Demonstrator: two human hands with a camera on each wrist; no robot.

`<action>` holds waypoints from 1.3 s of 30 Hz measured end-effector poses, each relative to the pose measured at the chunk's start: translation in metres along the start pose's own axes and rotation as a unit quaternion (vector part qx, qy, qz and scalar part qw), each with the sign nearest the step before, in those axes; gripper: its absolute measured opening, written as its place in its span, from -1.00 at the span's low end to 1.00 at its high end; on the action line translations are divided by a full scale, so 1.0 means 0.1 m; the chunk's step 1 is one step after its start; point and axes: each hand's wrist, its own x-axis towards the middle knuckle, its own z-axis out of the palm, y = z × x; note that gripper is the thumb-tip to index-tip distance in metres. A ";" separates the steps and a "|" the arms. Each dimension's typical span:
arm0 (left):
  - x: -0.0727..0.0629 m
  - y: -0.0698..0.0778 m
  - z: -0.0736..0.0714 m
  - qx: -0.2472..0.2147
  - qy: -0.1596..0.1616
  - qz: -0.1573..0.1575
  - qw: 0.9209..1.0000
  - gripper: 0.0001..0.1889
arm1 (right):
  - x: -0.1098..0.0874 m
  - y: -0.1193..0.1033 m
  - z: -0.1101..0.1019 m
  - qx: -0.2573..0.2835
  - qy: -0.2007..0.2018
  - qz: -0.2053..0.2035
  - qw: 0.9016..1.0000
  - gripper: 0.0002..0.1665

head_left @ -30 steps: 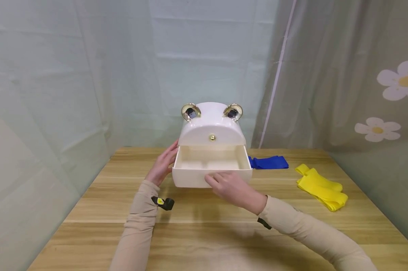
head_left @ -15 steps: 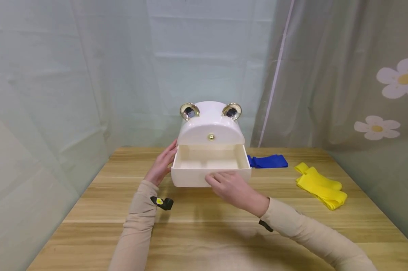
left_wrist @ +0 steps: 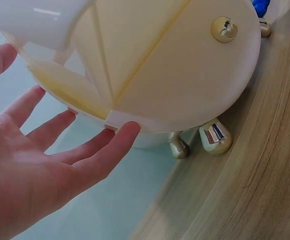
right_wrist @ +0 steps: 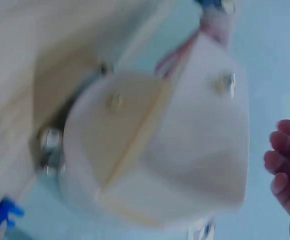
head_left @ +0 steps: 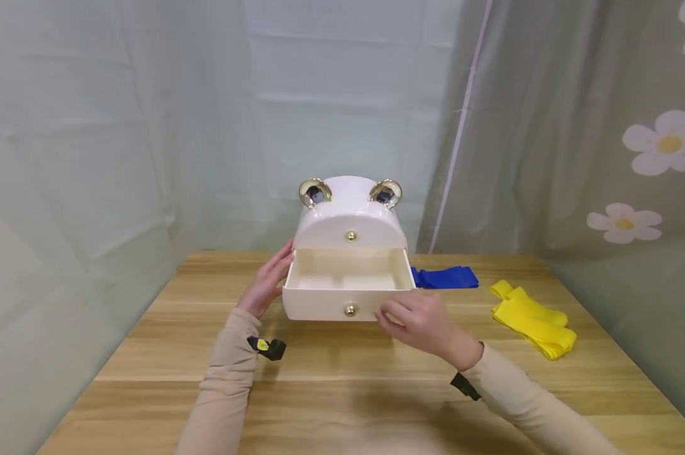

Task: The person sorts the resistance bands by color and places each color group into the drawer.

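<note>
CHANGE: right hand (head_left: 424,323) now off the lower knob (head_left: 351,309), fingers loosely bent, grasping nothing | left hand (head_left: 265,284): fingers spread, touching white box (head_left: 348,221) | drawer (head_left: 314,304): out, frame centre | JUDGEMENT: opening appears complete

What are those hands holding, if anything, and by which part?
Nothing is gripped. The left hand rests its fingers against the left side of the white box; the right hand, apart from the drawer knob, holds nothing.
</note>
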 end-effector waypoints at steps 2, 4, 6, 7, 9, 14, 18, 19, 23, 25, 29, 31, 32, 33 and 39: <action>0.00 -0.01 0.00 0.003 0.000 -0.002 1.000 -0.35 | -0.03 0.13 -0.08 -0.001 0.022 0.029 0.999 -0.60; 0.01 -0.02 0.01 0.005 0.001 -0.003 1.000 -0.36 | -0.08 0.28 -0.14 -0.013 0.032 0.065 0.997 -0.59; 0.01 -0.02 0.01 0.006 0.003 -0.003 1.000 -0.36 | -0.13 0.43 -0.20 -0.026 0.012 0.111 0.993 -0.65; 0.01 -0.02 0.01 0.005 0.005 -0.004 1.000 -0.37 | -0.16 0.51 -0.21 -0.031 -0.004 0.139 0.990 -0.70; 0.01 -0.01 0.01 0.003 0.009 -0.004 1.000 -0.37 | -0.22 0.66 -0.21 -0.022 -0.050 0.210 0.976 -0.82; -0.01 0.01 0.02 -0.004 0.013 -0.002 1.000 -0.36 | -0.37 0.96 -0.15 0.031 -0.175 0.380 0.908 -0.93; -0.01 0.01 0.03 -0.004 0.013 -0.009 1.000 -0.36 | -0.52 1.09 -0.08 0.054 -0.226 0.431 0.872 -0.90; -0.01 0.01 0.03 -0.003 0.010 -0.008 1.000 -0.35 | -0.55 1.12 -0.07 0.057 -0.232 0.437 0.867 -0.90; -0.01 0.01 0.03 0.000 0.009 -0.002 1.000 -0.36 | -0.66 1.27 0.03 0.077 -0.265 0.447 0.851 -0.91; -0.01 0.02 0.02 0.002 0.010 0.000 1.000 -0.36 | -0.71 1.36 0.09 0.095 -0.291 0.449 0.839 -0.88; -0.02 0.02 0.01 0.001 0.011 -0.001 1.000 -0.37 | -0.82 1.51 0.21 0.126 -0.348 0.457 0.809 -0.76; -0.02 0.03 0.01 -0.003 0.011 -0.002 1.000 -0.37 | -0.89 1.55 0.27 0.128 -0.372 0.458 0.797 -0.69; -0.03 0.03 0.01 -0.004 0.010 -0.003 1.000 -0.37 | -0.93 1.57 0.30 0.124 -0.384 0.451 0.796 -0.66; -0.03 0.03 0.01 -0.006 0.009 -0.004 1.000 -0.37 | -0.97 1.58 0.34 0.119 -0.393 0.442 0.797 -0.63; -0.04 0.03 0.01 -0.010 0.013 -0.010 1.000 -0.37 | -1.13 1.55 0.49 0.096 -0.445 0.446 0.771 -0.50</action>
